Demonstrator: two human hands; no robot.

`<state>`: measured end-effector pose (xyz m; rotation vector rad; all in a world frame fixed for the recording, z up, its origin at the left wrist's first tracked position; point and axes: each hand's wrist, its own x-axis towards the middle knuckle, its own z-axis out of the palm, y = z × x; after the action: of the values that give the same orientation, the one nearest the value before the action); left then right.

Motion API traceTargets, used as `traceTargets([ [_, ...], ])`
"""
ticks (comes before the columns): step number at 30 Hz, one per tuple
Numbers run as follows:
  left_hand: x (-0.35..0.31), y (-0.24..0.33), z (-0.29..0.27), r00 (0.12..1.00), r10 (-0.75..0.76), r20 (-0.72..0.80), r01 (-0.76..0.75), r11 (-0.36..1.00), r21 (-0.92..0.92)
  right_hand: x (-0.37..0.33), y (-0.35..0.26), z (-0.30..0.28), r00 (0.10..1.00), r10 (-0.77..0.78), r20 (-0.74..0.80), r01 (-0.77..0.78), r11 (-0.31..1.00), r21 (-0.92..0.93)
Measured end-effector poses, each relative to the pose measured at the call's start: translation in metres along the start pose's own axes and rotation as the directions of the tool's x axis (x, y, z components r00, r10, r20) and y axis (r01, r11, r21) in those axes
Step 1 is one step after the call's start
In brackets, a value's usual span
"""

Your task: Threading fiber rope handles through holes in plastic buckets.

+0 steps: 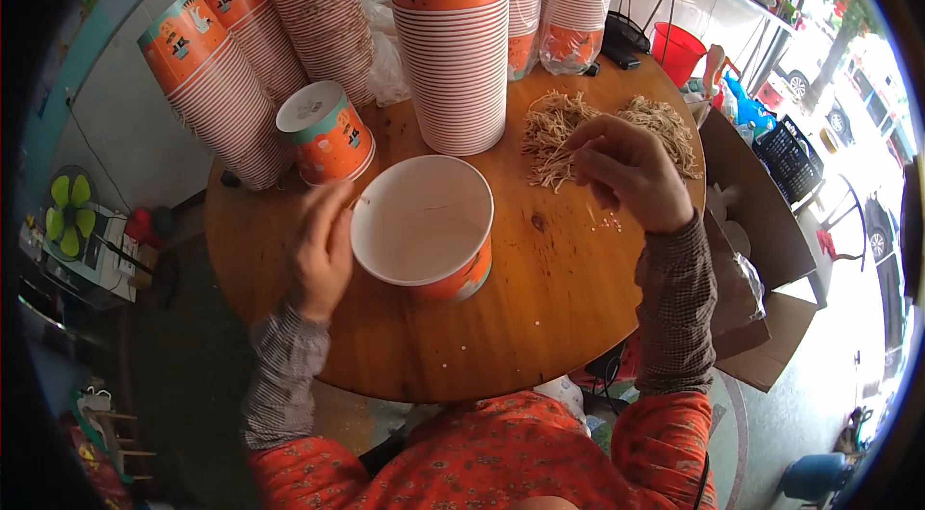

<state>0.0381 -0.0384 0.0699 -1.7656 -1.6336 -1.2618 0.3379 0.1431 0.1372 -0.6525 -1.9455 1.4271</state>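
Note:
A large paper bucket [424,221], white inside and orange printed outside, stands upright on the wooden table in front of me. A thin line or strand shows inside it. My left hand [323,250] is at the bucket's left side with fingers stretched out, slightly blurred; I cannot tell whether it touches the rim. My right hand [631,168] hovers by two piles, its fingers curled in a pinch; what they hold, if anything, is hidden. The left pile of dried tan strands [554,139] lies beyond its fingertips, and the right pile [665,130] lies behind the hand.
An upside-down small paper bucket [332,149] sits beyond my left hand. A tall stack of buckets [458,77] rises behind the open one, with more stacks [231,105] at the left and bagged ones [573,19] behind. Right of the table are a cardboard box [761,211] and red pail [677,52].

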Motion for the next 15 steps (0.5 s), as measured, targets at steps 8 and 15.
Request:
traceTargets([
  [8,-0.006,0.087,0.021,0.957,0.012,0.291,0.079,0.95,-0.301,-0.001,0.015,0.06,0.994,-0.006,0.109,-0.08,0.641,0.763],
  [15,0.008,0.081,0.024,0.773,-0.191,0.605,0.567,0.638,-0.522,-0.008,0.015,0.082,0.979,0.024,0.201,-0.191,0.434,0.88],
])
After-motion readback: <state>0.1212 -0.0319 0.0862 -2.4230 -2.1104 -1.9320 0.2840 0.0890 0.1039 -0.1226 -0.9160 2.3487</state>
